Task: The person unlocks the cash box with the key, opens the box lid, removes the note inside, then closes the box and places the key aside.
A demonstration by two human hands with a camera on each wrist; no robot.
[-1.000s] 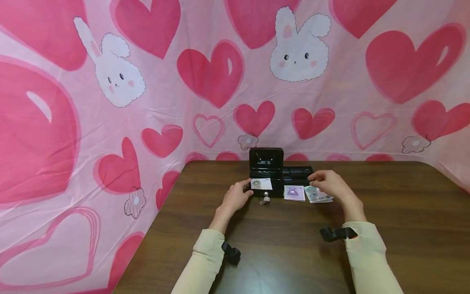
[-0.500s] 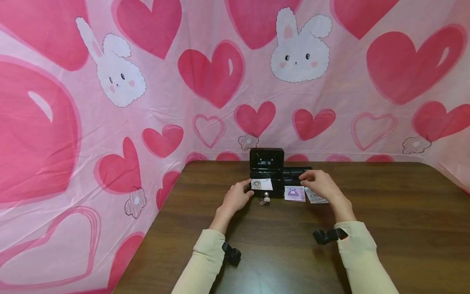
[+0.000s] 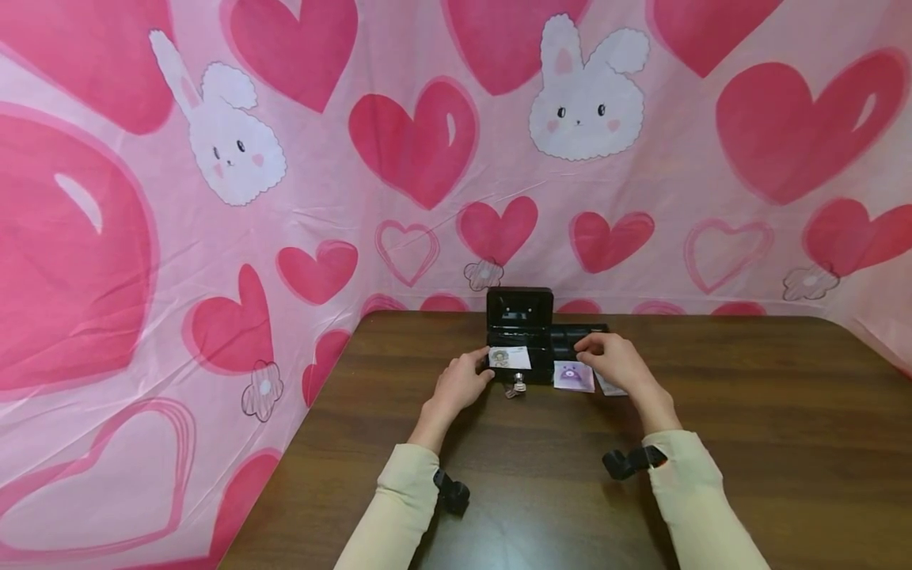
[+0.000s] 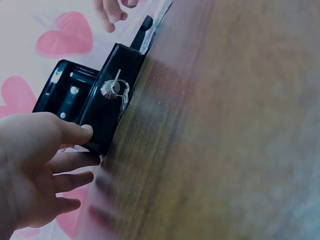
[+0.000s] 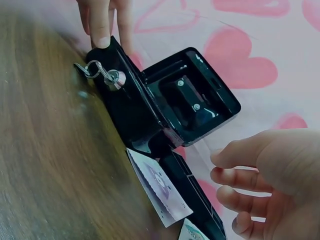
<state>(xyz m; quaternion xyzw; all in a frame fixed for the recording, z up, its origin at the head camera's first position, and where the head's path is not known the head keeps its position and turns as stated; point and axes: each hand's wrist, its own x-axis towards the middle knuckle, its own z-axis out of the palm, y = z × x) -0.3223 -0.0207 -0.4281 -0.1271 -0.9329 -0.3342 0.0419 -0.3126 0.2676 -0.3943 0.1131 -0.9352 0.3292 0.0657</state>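
Observation:
A black cash box [image 3: 523, 374] stands with its lid [image 5: 192, 100] raised. A banknote [image 3: 509, 358] with a portrait lies across its opening. In its front lock [image 4: 110, 89] sits a key on a ring of keys [image 5: 93, 69]. My left hand [image 3: 458, 383] holds the box at its left front corner, thumb on the front, fingers along the side. My right hand [image 3: 618, 362] hovers over the notes right of the box, its fingers loosely bent and holding nothing. Beneath it are folded purple notes [image 3: 573, 376] and a greenish note [image 5: 192, 231], partly hidden in the head view.
A black coin tray [image 3: 570, 336] with compartments lies behind the notes, right of the box. All of it rests on a brown wooden table [image 3: 527, 475]. A pink cloth with hearts and rabbits [image 3: 413, 142] hangs behind the table.
My right hand has moved left, from above the greenish notes towards the purple ones, and now covers more of the greenish notes. My left hand stays on the box.

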